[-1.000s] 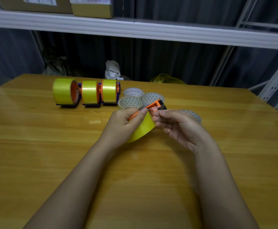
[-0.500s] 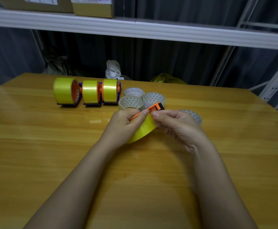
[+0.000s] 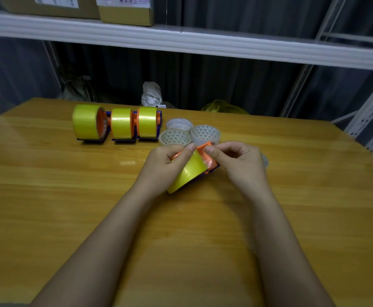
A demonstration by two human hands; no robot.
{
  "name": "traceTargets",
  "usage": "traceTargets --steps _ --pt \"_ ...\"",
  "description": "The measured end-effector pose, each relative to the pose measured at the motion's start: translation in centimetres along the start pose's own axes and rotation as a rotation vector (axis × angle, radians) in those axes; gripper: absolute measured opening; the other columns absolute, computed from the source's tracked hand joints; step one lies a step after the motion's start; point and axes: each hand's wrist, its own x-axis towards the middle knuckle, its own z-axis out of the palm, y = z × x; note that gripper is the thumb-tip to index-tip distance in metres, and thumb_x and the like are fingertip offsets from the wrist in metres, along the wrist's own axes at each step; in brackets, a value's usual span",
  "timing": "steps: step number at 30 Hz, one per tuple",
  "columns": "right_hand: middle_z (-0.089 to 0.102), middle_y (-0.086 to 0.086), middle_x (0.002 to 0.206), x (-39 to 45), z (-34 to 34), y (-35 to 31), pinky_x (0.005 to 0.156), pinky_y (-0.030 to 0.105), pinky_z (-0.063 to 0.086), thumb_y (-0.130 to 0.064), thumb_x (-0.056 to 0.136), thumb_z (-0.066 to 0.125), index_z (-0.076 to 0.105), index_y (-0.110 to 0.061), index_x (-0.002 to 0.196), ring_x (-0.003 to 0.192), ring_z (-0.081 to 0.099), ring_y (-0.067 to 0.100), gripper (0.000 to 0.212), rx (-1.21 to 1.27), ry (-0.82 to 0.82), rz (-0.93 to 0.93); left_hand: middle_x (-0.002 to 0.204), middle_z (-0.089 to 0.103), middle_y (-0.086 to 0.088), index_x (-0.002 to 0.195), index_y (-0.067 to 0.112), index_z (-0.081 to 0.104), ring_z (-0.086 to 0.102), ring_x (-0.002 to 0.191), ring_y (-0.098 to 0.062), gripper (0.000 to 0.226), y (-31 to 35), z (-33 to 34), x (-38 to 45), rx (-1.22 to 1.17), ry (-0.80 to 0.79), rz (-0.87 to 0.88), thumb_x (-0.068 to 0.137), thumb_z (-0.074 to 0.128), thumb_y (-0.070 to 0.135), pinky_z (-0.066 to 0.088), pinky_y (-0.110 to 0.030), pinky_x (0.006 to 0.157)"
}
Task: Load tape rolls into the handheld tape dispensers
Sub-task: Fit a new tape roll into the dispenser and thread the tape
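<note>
A yellow tape roll [image 3: 189, 173] sits in an orange and blue handheld dispenser [image 3: 207, 155] at the middle of the wooden table [image 3: 70, 207], tilted. My left hand [image 3: 165, 162] grips the roll and dispenser from the left, thumb on the orange top. My right hand [image 3: 236, 160] pinches the dispenser's orange front end with thumb and forefinger. Three loaded dispensers with yellow rolls [image 3: 116, 126] stand in a row at the back left.
Three clear tape rolls [image 3: 190, 132] stand upright just behind my hands. Part of another clear roll [image 3: 265, 160] shows behind my right hand. A white shelf [image 3: 181, 41] with cardboard boxes hangs over the table's far edge. White racking stands at the right.
Both hands have shifted a little on the dispenser. Its orange front end is now more covered by my right fingers, and the blue base shows under the roll.
</note>
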Motion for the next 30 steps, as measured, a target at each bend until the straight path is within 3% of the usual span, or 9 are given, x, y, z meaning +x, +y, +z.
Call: traceTargets --steps 4,6,11,16,18,20,22,26,30 --pt "0.069 -0.015 0.062 -0.5 0.0 -0.4 0.065 0.011 0.045 -0.025 0.079 0.078 0.070 -0.025 0.064 0.063 0.062 -0.005 0.017 -0.113 0.046 -0.017 0.050 0.038 -0.010 0.056 -0.005 0.048 0.037 0.049 -0.010 0.057 0.6 -0.5 0.1 -0.036 0.033 -0.016 0.093 0.054 0.037 0.025 -0.022 0.047" --pt "0.064 -0.017 0.053 -0.8 -0.1 -0.5 0.058 0.007 0.041 -0.023 0.079 0.078 0.067 -0.025 0.057 0.054 0.058 -0.005 0.025 -0.154 0.047 -0.026 0.046 0.030 -0.002 0.048 0.005 0.039 0.031 0.044 -0.010 0.057 0.9 -1.1 0.5 -0.086 0.008 -0.079 0.088 0.051 0.045 0.023 -0.022 0.044" --pt "0.059 -0.004 0.056 -1.5 -0.4 0.0 0.055 0.017 0.038 -0.028 0.079 0.077 0.060 -0.014 0.056 0.053 0.050 0.004 0.032 -0.192 -0.006 0.070 0.046 0.033 -0.005 0.050 0.007 0.041 0.033 0.047 -0.021 0.061 1.1 -2.3 0.9 -0.043 -0.172 -0.225 0.076 0.046 0.062 0.026 -0.028 0.049" --pt "0.055 0.006 0.058 -2.3 0.2 0.6 0.059 0.029 0.037 -0.030 0.081 0.075 0.055 -0.017 0.050 0.055 0.048 0.013 0.039 -0.150 -0.045 0.122 0.037 0.027 0.009 0.043 0.017 0.031 0.028 0.036 -0.009 0.058 1.3 -3.4 0.7 0.077 -0.263 -0.274 0.080 0.048 0.059 0.026 -0.029 0.050" --pt "0.054 0.002 0.055 -2.3 0.5 0.7 0.059 0.029 0.038 -0.028 0.082 0.075 0.053 -0.019 0.048 0.055 0.048 0.011 0.041 -0.151 -0.030 0.118 0.039 0.029 0.009 0.046 0.006 0.039 0.028 0.037 -0.007 0.063 1.3 -3.7 0.5 0.175 -0.254 -0.263 0.087 0.049 0.054 0.026 -0.029 0.048" --pt "0.053 -0.004 0.051 -2.4 0.8 0.6 0.056 0.024 0.037 -0.025 0.083 0.074 0.051 -0.019 0.050 0.051 0.046 0.007 0.041 -0.138 -0.016 0.118 0.048 0.044 0.001 0.063 0.000 0.057 0.041 0.045 -0.013 0.060 1.6 -3.7 0.0 0.369 -0.194 -0.175 0.091 0.048 0.052 0.031 -0.034 0.049" --pt "0.050 -0.009 0.048 -2.4 1.1 0.7 0.054 0.022 0.035 -0.025 0.084 0.072 0.050 -0.019 0.052 0.048 0.044 0.004 0.040 -0.142 -0.005 0.119 0.066 0.059 -0.003 0.080 0.010 0.066 0.054 0.062 -0.018 0.051 2.6 -3.3 -0.7 0.526 -0.135 -0.066 0.093 0.044 0.053 0.042 -0.039 0.057" --pt "0.050 -0.008 0.051 -2.8 1.2 1.0 0.057 0.025 0.037 -0.030 0.086 0.069 0.053 -0.020 0.054 0.054 0.047 0.007 0.038 -0.229 -0.049 0.083 0.122 0.057 0.006 0.122 0.025 0.059 0.052 0.112 -0.012 0.060 4.2 -2.0 -1.9 0.578 -0.298 -0.059 0.081 0.048 0.068 0.047 -0.036 0.088" --pt "0.061 -0.005 0.056 -3.2 0.6 1.1 0.060 0.022 0.040 -0.027 0.087 0.070 0.062 -0.013 0.058 0.057 0.053 0.005 0.033 -0.101 -0.059 0.083 0.129 0.052 0.005 0.127 0.028 0.052 0.049 0.117 -0.015 0.075 3.9 -1.1 -2.4 0.745 -0.329 -0.023 0.067 0.060 0.073 0.041 -0.031 0.079"
